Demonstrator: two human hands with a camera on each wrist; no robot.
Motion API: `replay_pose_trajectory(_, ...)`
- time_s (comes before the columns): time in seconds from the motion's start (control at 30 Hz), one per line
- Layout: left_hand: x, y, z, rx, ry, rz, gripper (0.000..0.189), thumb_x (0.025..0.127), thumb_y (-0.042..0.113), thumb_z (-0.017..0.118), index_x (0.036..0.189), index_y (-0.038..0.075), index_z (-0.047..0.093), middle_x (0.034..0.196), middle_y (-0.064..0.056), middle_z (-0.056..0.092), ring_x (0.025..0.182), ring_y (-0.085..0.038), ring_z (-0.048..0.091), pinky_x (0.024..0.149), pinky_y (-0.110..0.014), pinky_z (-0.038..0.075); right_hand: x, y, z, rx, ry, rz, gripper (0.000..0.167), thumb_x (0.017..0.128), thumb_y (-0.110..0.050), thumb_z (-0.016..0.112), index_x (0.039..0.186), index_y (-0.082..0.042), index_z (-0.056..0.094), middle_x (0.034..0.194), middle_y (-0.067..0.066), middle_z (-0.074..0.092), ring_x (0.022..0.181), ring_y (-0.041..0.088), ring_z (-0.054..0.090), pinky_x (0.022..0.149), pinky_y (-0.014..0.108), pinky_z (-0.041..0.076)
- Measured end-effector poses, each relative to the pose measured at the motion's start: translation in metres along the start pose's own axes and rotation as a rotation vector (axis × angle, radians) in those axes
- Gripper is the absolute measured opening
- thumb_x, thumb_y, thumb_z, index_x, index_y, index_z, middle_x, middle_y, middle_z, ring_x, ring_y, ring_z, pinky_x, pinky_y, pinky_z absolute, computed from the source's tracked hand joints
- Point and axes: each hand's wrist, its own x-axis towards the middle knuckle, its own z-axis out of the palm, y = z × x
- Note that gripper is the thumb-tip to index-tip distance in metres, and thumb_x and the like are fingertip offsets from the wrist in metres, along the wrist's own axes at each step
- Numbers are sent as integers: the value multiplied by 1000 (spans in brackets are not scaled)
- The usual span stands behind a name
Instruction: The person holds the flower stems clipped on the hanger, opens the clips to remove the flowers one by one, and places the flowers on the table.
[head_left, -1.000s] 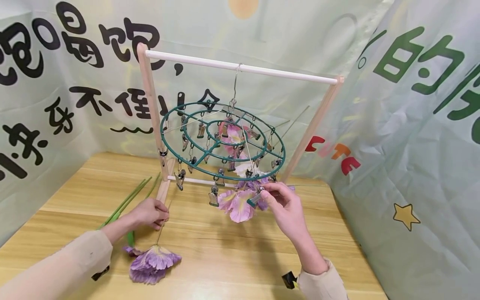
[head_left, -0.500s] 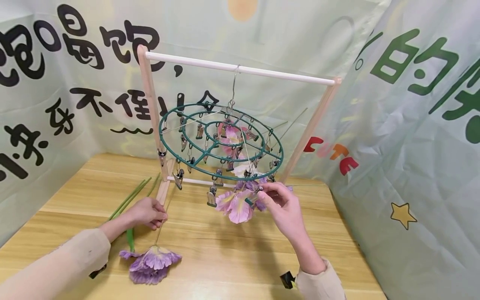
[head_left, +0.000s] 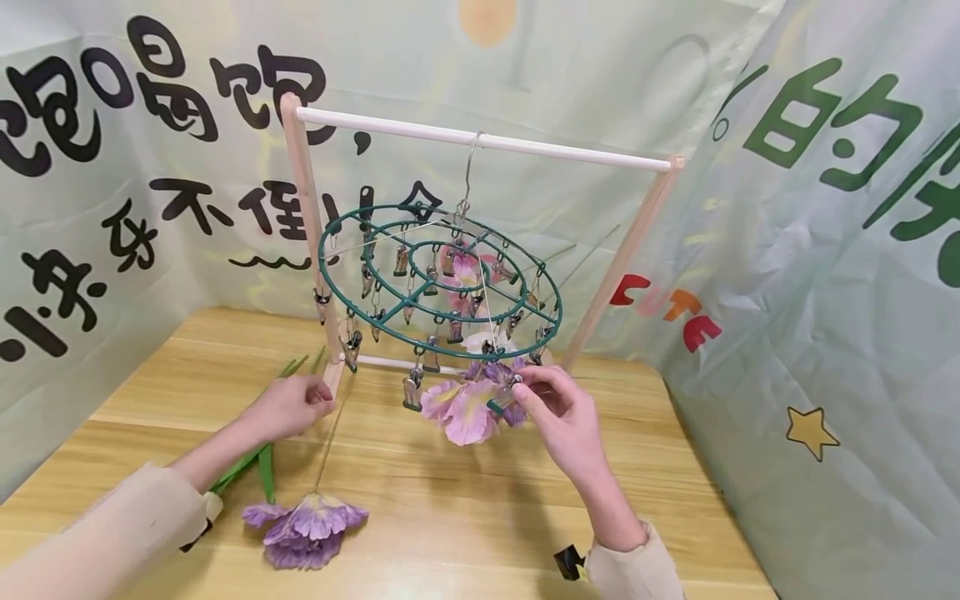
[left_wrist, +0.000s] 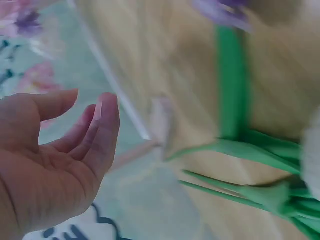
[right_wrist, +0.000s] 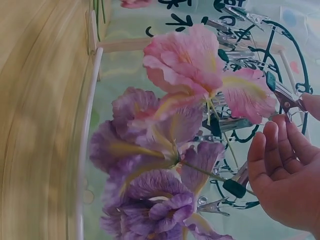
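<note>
Evidently, the right hand [head_left: 566, 425] pinches a clip [right_wrist: 286, 96] of the hanger [head_left: 410, 300] by its handle end, probably to steady it, the clip's mouth pointing away from the palm. The left hand [head_left: 288, 407] grips nothing, fingers loosely curved; nearer the person lies a purple flower [head_left: 318, 527], its stem running toward those fingertips, perhaps for easy reach. Hanging flowers [head_left: 468, 417] and clips crowd the right hand's inner side; the stand [head_left: 302, 167] rises just beyond the left, leaving room between both hands.
</note>
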Motion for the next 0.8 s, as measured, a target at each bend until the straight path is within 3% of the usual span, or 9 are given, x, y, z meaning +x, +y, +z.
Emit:
replay_pose_trajectory(0.1,-3,18,-2,33,45,58,20,99,20,69,107,3,70,93,-4,72,82,-19,66,72,-39,57,-1,-1,2,19,14,-1,18,96,3,70,114,5,71,107,6,67,92,13,66,82,21,57)
replay_pose_trajectory(0.2,-8,37,0,-8,67,120,15,99,17,68,108,4,71,95,-3,72,85,-18,67,75,-38,58,-3,-1,4,44,21,10,19,96,3,70,115,6,70,110,10,68,95,14,67,85,22,58)
replay_pose_trajectory(0.37,-15,61,11,-58,99,204,14,100,17,70,108,6,72,94,1,72,85,-14,66,77,-34,58,-7,1,8,70,27,12,18,98,2,69,115,7,70,111,19,69,96,14,69,82,21,58)
replay_pose_trajectory(0.5,-17,79,25,-130,87,240,16,101,20,69,111,8,74,97,3,72,89,-13,66,79,-32,58,-11,5,10,89,62,6,17,98,3,68,114,8,70,107,14,70,95,13,69,80,20,57)
replay_pose_trajectory(0.63,-18,97,42,-235,117,282,12,102,17,67,110,10,73,102,-1,74,93,-15,68,82,-32,60,-17,13,9,127,182,-19,12,98,5,66,107,13,70,98,3,73,83,11,68,75,20,57)
replay_pose_trajectory(0.8,-15,117,62,-375,253,331,17,101,6,65,116,7,73,110,-6,75,97,-20,71,84,-33,61,-20,25,3,167,381,-86,17,101,3,62,95,18,66,83,-3,73,67,9,62,65,18,54)
